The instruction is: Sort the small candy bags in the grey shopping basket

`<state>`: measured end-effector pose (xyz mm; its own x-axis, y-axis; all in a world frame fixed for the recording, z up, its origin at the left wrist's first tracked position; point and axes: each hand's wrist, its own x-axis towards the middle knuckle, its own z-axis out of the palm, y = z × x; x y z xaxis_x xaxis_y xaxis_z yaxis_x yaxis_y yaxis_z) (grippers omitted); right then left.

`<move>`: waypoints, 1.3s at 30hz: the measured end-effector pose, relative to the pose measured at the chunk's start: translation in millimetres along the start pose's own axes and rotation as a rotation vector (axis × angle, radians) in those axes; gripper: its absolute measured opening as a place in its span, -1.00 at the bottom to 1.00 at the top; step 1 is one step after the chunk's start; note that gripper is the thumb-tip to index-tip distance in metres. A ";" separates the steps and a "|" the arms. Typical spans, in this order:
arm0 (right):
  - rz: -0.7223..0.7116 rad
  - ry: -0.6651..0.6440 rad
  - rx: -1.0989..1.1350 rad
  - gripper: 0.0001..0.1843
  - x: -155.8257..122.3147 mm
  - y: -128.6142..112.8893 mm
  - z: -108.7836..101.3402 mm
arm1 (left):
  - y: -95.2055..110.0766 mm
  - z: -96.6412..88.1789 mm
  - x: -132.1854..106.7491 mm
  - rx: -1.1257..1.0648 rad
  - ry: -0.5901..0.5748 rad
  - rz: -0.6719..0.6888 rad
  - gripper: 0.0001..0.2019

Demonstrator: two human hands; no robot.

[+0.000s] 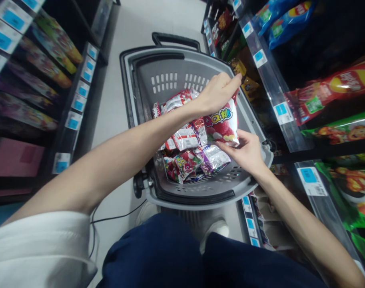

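A red and white bag of gummy candy point(220, 124), marked QQ, is held upright over the right side of a grey shopping basket point(167, 66). My left hand point(220, 93) pinches its top edge, fingers closed. From below and to the right, my right hand point(246, 152) grips the bag's lower corner, thumb near its front. Beneath both hands, several candy bags lie heaped in the basket: a red one point(184, 164), a purple and silver one point(214, 160), and red and white ones point(185, 137) partly hidden by my left forearm.
Shelves with price tags point(79, 103) line the left side. On the right, shelves hold chip bags, among them a red one point(338, 88) and a blue one point(290, 24). The basket's black handle point(176, 39) lies at its far rim. A thin black cable point(119, 217) runs near my legs.
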<state>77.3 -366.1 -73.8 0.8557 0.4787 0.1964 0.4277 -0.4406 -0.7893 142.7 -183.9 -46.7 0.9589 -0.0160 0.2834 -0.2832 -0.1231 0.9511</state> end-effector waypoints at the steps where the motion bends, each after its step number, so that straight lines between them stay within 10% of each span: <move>1: 0.001 -0.003 -0.001 -0.69 -0.1 -0.1 -0.1 | 0.5 0.2 -0.3 -0.010 0.000 -0.003 -0.40; 39: -0.018 -0.023 -0.028 -0.69 -1.3 -4.2 -0.5 | 1.8 2.1 -2.0 0.053 0.018 0.007 -0.41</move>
<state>74.5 -365.2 -70.5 0.8411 0.5039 0.1965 0.4512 -0.4532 -0.7688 140.4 -186.2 -45.8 0.9561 0.0003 0.2930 -0.2884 -0.1754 0.9413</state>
